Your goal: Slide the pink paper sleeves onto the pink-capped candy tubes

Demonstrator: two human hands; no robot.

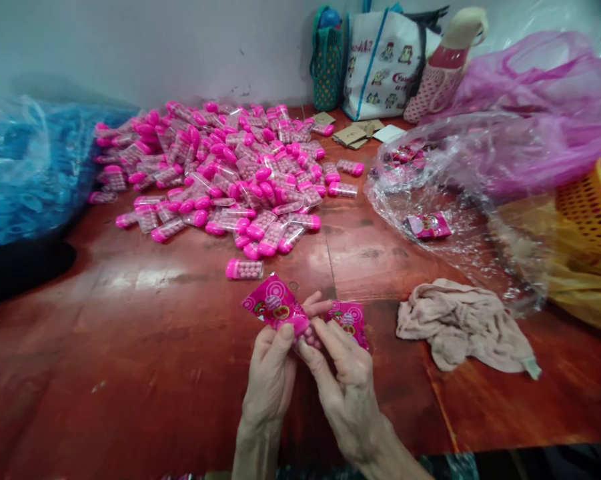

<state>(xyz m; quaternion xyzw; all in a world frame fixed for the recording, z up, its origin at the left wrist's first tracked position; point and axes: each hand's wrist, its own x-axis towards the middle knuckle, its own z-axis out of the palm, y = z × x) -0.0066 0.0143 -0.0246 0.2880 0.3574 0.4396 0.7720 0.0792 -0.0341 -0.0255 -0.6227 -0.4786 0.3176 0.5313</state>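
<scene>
My left hand (270,370) pinches a pink printed wrapper (276,303) between thumb and fingers. In my right hand (343,373) is a small clear container of pink candy balls (311,337), partly hidden by the fingers and touching the wrapper's lower end. A second pink wrapper (351,320) lies flat on the table just beyond my right fingers. A single candy container with a pink cap (244,269) rests on its side a little beyond the held wrapper.
A large heap of pink-capped candy containers (230,173) covers the table's far middle. Blue plastic bags (35,167) stand left. On the right lie a crumpled cloth (463,323), clear plastic (460,187) with pink wrappers, and an orange basket (593,207). Bags (380,63) line the wall.
</scene>
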